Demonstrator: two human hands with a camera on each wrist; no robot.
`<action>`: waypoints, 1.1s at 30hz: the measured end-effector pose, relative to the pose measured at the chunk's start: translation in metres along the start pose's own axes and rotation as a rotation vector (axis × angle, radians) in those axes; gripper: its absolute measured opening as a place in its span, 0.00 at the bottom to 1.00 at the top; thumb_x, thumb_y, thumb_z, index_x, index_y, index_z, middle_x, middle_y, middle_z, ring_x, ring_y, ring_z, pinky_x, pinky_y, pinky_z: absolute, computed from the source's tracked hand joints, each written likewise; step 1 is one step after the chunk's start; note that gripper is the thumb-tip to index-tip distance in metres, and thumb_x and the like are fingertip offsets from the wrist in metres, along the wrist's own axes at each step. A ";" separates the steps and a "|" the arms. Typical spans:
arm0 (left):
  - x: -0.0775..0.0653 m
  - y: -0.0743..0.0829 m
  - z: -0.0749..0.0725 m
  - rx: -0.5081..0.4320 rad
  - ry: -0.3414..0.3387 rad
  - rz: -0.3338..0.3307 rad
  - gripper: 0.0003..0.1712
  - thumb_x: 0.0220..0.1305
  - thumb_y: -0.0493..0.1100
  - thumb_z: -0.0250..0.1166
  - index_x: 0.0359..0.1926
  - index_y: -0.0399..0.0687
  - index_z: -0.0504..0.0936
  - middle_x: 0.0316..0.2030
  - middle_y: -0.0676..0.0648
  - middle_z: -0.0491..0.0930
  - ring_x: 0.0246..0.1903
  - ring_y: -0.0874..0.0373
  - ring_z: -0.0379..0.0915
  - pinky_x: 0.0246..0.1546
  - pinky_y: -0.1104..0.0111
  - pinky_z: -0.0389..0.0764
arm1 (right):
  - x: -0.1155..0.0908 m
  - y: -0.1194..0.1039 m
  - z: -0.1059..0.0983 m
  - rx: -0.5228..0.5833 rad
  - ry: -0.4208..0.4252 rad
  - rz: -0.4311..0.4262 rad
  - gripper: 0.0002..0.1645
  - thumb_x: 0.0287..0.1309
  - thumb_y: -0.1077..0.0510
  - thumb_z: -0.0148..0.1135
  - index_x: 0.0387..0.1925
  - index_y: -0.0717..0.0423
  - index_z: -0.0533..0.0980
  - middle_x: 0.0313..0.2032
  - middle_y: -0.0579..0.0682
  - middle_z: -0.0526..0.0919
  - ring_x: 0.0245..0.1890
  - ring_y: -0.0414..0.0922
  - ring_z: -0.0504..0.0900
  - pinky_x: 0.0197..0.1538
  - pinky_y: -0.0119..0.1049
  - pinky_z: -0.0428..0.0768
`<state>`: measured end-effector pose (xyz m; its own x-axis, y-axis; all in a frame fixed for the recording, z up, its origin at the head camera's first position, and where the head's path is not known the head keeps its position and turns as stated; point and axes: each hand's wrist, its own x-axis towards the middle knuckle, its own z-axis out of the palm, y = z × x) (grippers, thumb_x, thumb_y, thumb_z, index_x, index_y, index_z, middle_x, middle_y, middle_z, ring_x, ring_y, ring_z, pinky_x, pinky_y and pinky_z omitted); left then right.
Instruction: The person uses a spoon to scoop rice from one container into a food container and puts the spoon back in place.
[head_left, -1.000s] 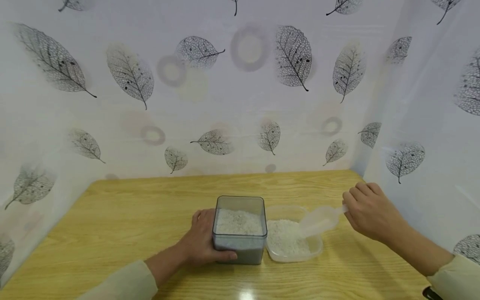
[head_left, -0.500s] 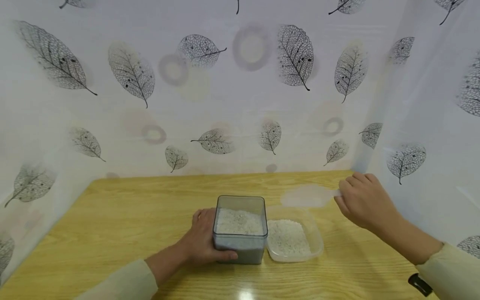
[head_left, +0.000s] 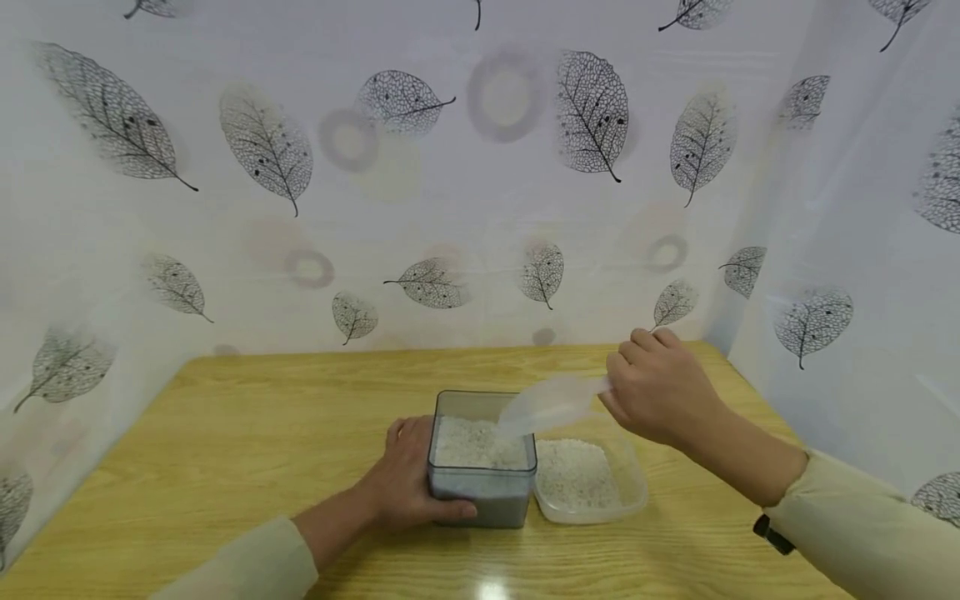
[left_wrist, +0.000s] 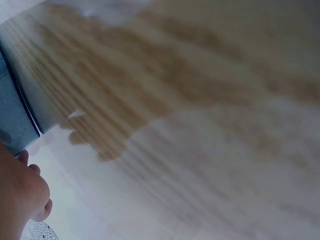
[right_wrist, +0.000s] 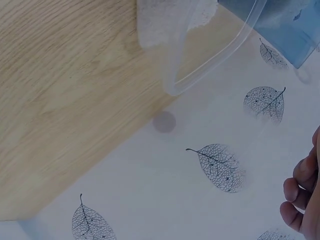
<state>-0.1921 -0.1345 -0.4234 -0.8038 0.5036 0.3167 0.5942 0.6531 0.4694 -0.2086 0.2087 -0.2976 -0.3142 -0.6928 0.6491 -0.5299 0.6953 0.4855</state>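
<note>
My left hand (head_left: pixel 405 479) grips the left side of a square, see-through grey container (head_left: pixel 491 504), its thumb across the front. White rice (head_left: pixel 467 443) lies inside, below the rim. With my right hand (head_left: pixel 660 390) I hold the handle of a frosted plastic scoop (head_left: pixel 555 402). The scoop's tip dips over the grey container's right side, tilted down toward the rice. Just right of that container stands a clear plastic tub (head_left: pixel 636 496) with more rice (head_left: pixel 573 475). In the right wrist view, curled fingers (right_wrist: pixel 295 200) show at the right edge; the scoop is out of sight there.
Both containers stand on a light wood-grain table (head_left: pixel 285 417). A pale sheet with leaf prints (head_left: pixel 495 200) encloses the back and sides. Under the right sleeve, a dark strap piece (head_left: pixel 772 535) shows.
My right hand has lifted the scoop out of the clear tub and carried it left over the grey container, tipping it downward. The left hand stays in place.
</note>
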 end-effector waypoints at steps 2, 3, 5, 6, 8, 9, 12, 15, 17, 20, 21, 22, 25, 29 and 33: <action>0.000 0.000 0.000 0.003 0.002 0.001 0.61 0.39 0.79 0.70 0.66 0.48 0.62 0.58 0.50 0.71 0.59 0.52 0.63 0.65 0.48 0.51 | 0.005 -0.005 0.001 -0.012 -0.012 -0.018 0.16 0.52 0.56 0.38 0.12 0.51 0.52 0.14 0.48 0.58 0.20 0.50 0.62 0.28 0.43 0.63; 0.000 0.000 0.000 0.003 0.003 0.002 0.61 0.39 0.79 0.70 0.66 0.48 0.63 0.58 0.50 0.71 0.59 0.52 0.63 0.65 0.48 0.51 | 0.008 -0.007 0.002 -0.018 -0.018 -0.028 0.16 0.52 0.57 0.38 0.12 0.51 0.52 0.14 0.48 0.58 0.20 0.50 0.61 0.28 0.43 0.63; 0.000 -0.001 0.001 0.002 0.003 0.003 0.61 0.39 0.79 0.70 0.65 0.48 0.63 0.58 0.50 0.71 0.59 0.52 0.63 0.64 0.48 0.51 | 0.012 -0.012 0.004 -0.033 -0.020 -0.051 0.16 0.52 0.57 0.38 0.12 0.51 0.52 0.14 0.48 0.58 0.20 0.50 0.60 0.28 0.43 0.63; -0.001 -0.001 0.001 0.002 0.003 0.004 0.61 0.39 0.79 0.70 0.65 0.48 0.63 0.58 0.50 0.71 0.59 0.52 0.63 0.64 0.47 0.51 | 0.015 -0.014 0.005 -0.039 -0.010 -0.065 0.16 0.51 0.58 0.38 0.11 0.51 0.52 0.14 0.48 0.57 0.19 0.50 0.60 0.27 0.43 0.63; -0.001 -0.001 0.001 0.001 0.006 0.007 0.61 0.39 0.80 0.70 0.65 0.48 0.63 0.58 0.50 0.71 0.59 0.52 0.63 0.64 0.47 0.51 | 0.020 -0.018 0.007 -0.069 0.013 -0.092 0.16 0.50 0.58 0.38 0.11 0.51 0.52 0.13 0.47 0.56 0.19 0.49 0.59 0.27 0.43 0.63; -0.001 -0.002 0.001 -0.001 0.009 0.010 0.61 0.39 0.80 0.69 0.65 0.47 0.63 0.58 0.50 0.71 0.59 0.51 0.63 0.64 0.47 0.51 | 0.022 -0.020 0.008 -0.080 0.028 -0.106 0.16 0.50 0.59 0.38 0.11 0.51 0.52 0.13 0.47 0.56 0.19 0.49 0.58 0.27 0.42 0.63; -0.001 -0.002 0.001 -0.001 0.008 0.013 0.61 0.40 0.81 0.69 0.66 0.48 0.63 0.58 0.50 0.71 0.58 0.51 0.63 0.63 0.47 0.51 | 0.029 -0.025 0.010 -0.114 0.065 -0.145 0.16 0.51 0.60 0.37 0.11 0.51 0.52 0.13 0.47 0.54 0.18 0.48 0.57 0.27 0.41 0.62; -0.001 -0.002 0.001 -0.002 0.005 0.009 0.61 0.40 0.80 0.69 0.66 0.49 0.63 0.58 0.51 0.71 0.59 0.52 0.63 0.64 0.48 0.51 | 0.035 -0.029 0.012 -0.123 0.068 -0.183 0.16 0.51 0.60 0.37 0.11 0.51 0.52 0.14 0.46 0.53 0.19 0.47 0.56 0.28 0.40 0.61; -0.001 -0.002 0.001 -0.001 0.001 0.003 0.60 0.39 0.79 0.70 0.66 0.50 0.63 0.58 0.51 0.71 0.59 0.52 0.63 0.64 0.48 0.51 | 0.039 -0.031 0.013 -0.119 0.063 -0.201 0.15 0.49 0.61 0.38 0.11 0.51 0.52 0.14 0.46 0.53 0.19 0.47 0.55 0.28 0.40 0.61; 0.000 -0.001 0.001 -0.002 -0.004 -0.005 0.61 0.39 0.79 0.71 0.66 0.49 0.62 0.58 0.51 0.71 0.59 0.52 0.63 0.65 0.48 0.51 | 0.041 -0.033 0.015 -0.095 0.064 -0.219 0.13 0.45 0.62 0.39 0.11 0.51 0.52 0.14 0.46 0.52 0.19 0.47 0.53 0.28 0.40 0.59; 0.000 -0.001 0.001 -0.003 -0.006 -0.007 0.61 0.39 0.79 0.71 0.66 0.49 0.62 0.58 0.51 0.71 0.59 0.52 0.63 0.65 0.48 0.50 | 0.042 -0.033 0.016 -0.097 0.061 -0.221 0.13 0.44 0.62 0.40 0.11 0.51 0.52 0.14 0.46 0.52 0.19 0.47 0.54 0.28 0.41 0.60; 0.000 0.000 0.001 -0.001 -0.008 -0.007 0.61 0.39 0.79 0.71 0.66 0.49 0.62 0.58 0.51 0.71 0.59 0.52 0.63 0.65 0.48 0.50 | 0.042 -0.034 0.016 -0.092 0.059 -0.224 0.13 0.44 0.61 0.40 0.11 0.52 0.52 0.14 0.46 0.52 0.19 0.47 0.54 0.28 0.41 0.60; 0.000 0.000 0.001 0.002 -0.008 -0.005 0.61 0.39 0.79 0.70 0.66 0.49 0.62 0.58 0.51 0.71 0.59 0.53 0.63 0.65 0.47 0.51 | 0.044 -0.037 0.018 -0.096 0.051 -0.236 0.13 0.44 0.61 0.42 0.11 0.53 0.53 0.13 0.47 0.53 0.20 0.48 0.56 0.30 0.43 0.63; 0.001 0.000 0.000 -0.001 -0.005 -0.008 0.61 0.38 0.80 0.71 0.66 0.50 0.62 0.58 0.52 0.71 0.59 0.53 0.62 0.65 0.48 0.51 | 0.047 -0.042 0.019 -0.122 0.042 -0.264 0.14 0.45 0.59 0.45 0.10 0.54 0.56 0.13 0.48 0.58 0.21 0.51 0.64 0.32 0.45 0.66; 0.001 -0.001 0.001 0.003 -0.007 -0.008 0.62 0.38 0.80 0.70 0.67 0.49 0.62 0.58 0.51 0.70 0.59 0.53 0.63 0.65 0.48 0.51 | 0.047 -0.049 0.021 -0.150 0.024 -0.283 0.14 0.43 0.58 0.48 0.11 0.53 0.58 0.13 0.48 0.60 0.21 0.50 0.66 0.29 0.42 0.65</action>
<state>-0.1929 -0.1342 -0.4241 -0.8086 0.5019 0.3071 0.5874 0.6589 0.4699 -0.2136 0.1380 -0.3030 -0.1514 -0.8591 0.4890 -0.4714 0.4975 0.7282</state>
